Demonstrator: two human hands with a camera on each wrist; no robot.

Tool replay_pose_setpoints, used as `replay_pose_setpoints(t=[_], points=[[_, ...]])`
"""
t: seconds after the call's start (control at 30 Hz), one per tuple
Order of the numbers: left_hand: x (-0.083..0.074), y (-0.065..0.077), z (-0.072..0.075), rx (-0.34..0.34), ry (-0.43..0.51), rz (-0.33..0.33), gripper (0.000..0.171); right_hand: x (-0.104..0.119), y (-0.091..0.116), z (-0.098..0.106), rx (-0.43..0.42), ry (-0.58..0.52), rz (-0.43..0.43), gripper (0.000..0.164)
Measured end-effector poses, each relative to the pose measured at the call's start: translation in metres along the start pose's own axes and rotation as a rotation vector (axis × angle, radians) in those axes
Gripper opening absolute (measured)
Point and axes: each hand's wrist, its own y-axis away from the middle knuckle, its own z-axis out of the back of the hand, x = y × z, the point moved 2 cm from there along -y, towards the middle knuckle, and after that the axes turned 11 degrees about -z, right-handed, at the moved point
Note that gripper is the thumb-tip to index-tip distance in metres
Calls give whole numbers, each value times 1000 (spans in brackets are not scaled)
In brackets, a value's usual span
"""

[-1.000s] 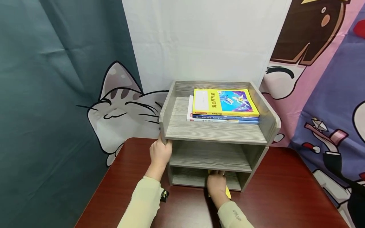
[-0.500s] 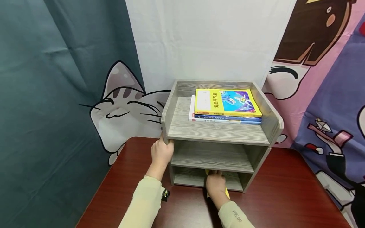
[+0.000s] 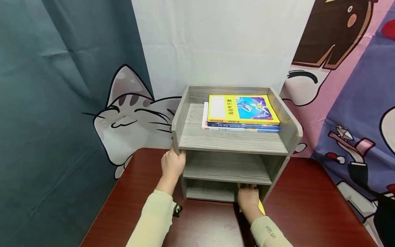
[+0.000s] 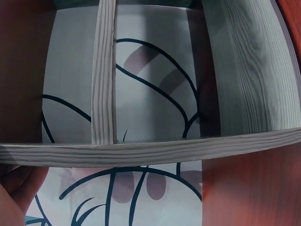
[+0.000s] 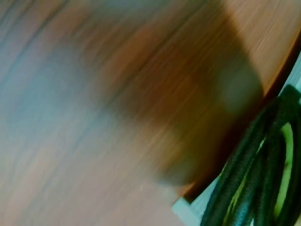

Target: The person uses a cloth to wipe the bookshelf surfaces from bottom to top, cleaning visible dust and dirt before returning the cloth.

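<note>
Work is judged to be under way in the bottom compartment (image 3: 210, 190) of the grey shelf (image 3: 231, 142); how much is left cannot be told. On the top tier, books (image 3: 243, 109) are stacked flat. A yellow item (image 3: 261, 208), its kind unclear, is partly covered by the right hand (image 3: 248, 199) at that compartment's right end; how far its fingers are bent cannot be made out. The shelf's left side is gripped by the left hand (image 3: 173, 165), fingers closed round its edge.

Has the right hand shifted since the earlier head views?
Yes, to the right. Judged against the grey shelf unit, the right hand has moved along the bottom opening, closer to the right side panel.
</note>
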Motion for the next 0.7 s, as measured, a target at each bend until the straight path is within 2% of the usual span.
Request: replay_pose_setpoints(t=[0.2,0.47,0.7], points=[[0,0,0,-8,5,8,30,-10,0,1,-23,39,38,10],[0,-1,4,-24,10,-9,32,-9,2,-6,-214,-87,22,9],[-1,0,0,-20,18,5,31,2,5,-6,-191,-104,-21,9]])
